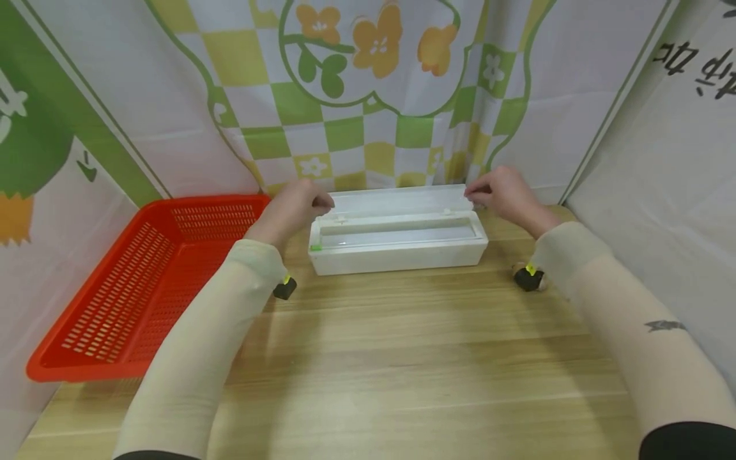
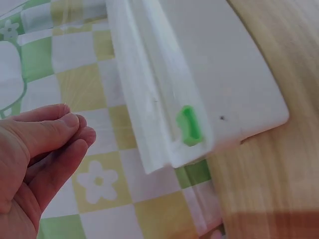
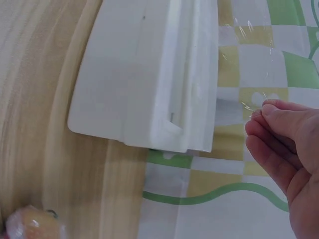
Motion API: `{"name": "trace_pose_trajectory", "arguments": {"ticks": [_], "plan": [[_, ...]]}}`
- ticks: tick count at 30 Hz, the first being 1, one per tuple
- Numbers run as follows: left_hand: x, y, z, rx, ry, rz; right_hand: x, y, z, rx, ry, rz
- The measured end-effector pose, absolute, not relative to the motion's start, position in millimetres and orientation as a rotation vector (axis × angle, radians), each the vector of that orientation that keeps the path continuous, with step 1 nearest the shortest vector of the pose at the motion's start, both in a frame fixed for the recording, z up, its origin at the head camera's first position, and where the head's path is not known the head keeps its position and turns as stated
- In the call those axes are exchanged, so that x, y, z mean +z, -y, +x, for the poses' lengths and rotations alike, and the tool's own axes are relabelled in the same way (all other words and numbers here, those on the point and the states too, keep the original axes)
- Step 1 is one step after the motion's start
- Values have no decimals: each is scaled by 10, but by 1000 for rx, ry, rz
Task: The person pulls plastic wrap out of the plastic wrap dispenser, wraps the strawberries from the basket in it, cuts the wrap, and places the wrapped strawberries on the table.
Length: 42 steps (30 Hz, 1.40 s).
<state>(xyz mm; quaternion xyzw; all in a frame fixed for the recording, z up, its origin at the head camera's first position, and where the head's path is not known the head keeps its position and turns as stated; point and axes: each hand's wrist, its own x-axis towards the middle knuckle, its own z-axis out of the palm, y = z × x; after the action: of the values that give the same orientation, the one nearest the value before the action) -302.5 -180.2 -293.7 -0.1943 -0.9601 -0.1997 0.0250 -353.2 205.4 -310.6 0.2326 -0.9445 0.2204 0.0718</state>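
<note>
A long white cling film dispenser (image 1: 397,257) stands at the back of the table, its lid (image 1: 397,200) tipped back. A green slider (image 2: 188,125) sits at its left end. Behind the dispenser's left end, my left hand (image 1: 292,209) pinches clear cling film between thumb and fingertips. My right hand (image 1: 508,197) pinches the film at the other end, near the lid's right corner. The film (image 3: 249,106) is nearly invisible, showing mostly as thin glints and creases by the fingertips. Both hands stay clear of the dispenser body in the wrist views.
A red slotted plastic basket (image 1: 144,367) occupies the table's left side. On the right, a small orange item in clear wrapping (image 3: 35,224) lies on the wooden table (image 1: 397,358), partly hidden by the wrist camera in the head view. A checked, flowered curtain (image 1: 345,134) hangs behind.
</note>
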Motion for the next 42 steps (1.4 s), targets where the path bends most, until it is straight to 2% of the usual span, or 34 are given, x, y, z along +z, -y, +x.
{"name": "trace_pose_trajectory", "arguments": {"ticks": [24, 42], "plan": [[-2387, 1757, -2988, -547, 2731, -584, -2467, -2097, -3503, 527, 2773, 699], [-1902, 1734, -2912, -572, 2611, -537, -1950, -2108, -3459, 642, 2765, 598]]}}
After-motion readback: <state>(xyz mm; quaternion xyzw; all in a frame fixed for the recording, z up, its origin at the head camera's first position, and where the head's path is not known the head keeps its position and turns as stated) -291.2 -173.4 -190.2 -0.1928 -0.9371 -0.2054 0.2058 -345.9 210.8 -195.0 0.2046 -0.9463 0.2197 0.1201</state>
